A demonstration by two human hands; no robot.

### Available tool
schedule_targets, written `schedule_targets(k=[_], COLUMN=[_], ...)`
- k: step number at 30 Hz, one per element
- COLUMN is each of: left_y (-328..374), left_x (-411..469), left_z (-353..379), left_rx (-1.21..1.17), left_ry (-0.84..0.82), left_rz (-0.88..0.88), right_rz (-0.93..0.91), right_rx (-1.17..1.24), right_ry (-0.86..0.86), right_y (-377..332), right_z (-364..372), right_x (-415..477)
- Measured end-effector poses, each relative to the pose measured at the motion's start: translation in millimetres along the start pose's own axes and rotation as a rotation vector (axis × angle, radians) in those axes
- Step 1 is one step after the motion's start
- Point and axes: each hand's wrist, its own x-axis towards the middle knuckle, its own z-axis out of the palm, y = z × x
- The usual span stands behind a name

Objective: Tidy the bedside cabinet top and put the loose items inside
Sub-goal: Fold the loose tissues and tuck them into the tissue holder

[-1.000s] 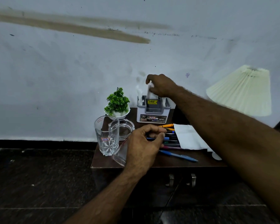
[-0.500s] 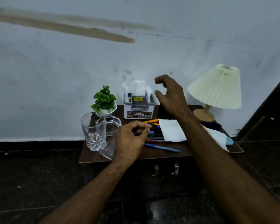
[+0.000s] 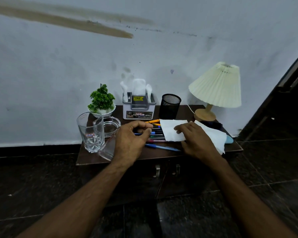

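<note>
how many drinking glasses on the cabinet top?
2. The upright glass stands at the front left corner; the tipped glass lies on its side beside it, partly hidden by the left hand. Glass ashtray not counted.

Back row, by the wall: plant, organiser box, mesh cup, lamp. Left: glass, ashtray. Centre: pens, tissues. Free surface: front strip; cup-to-lamp gap.
</note>
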Motion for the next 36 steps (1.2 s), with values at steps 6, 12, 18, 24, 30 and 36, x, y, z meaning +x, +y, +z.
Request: schedule_targets(k=[6,12,18,24,30,36], left_y=[0,3,3,-1,-8,-5], left_x=[1,1,0,1,4,4], left_z=[-1,-2,-2,0,0,2], left_rx=[-0.013,-0.039,-0.023,0.012,0.034,0.030], left_ry=[-0.018,-0.019,-0.018,-0.016,-0.009,0.003], left_rz=[-0.025,-0.032,-0.020,-0.007,0.008,0.013], right_rz=[-0.021,-0.029,-0.045,-0.090,-0.079,-0.089], right_rx=[-0.030,-0.049,-0.025,0.009,0.012,-0.002], right_ry=[-0.040,-0.052,0.006,-0.013,-0.037,0.039], right_y=[4,10,17,11,8,7], right_z=[4,7,9,11,10,13], right_x=[0,1,-3,-1,6,6])
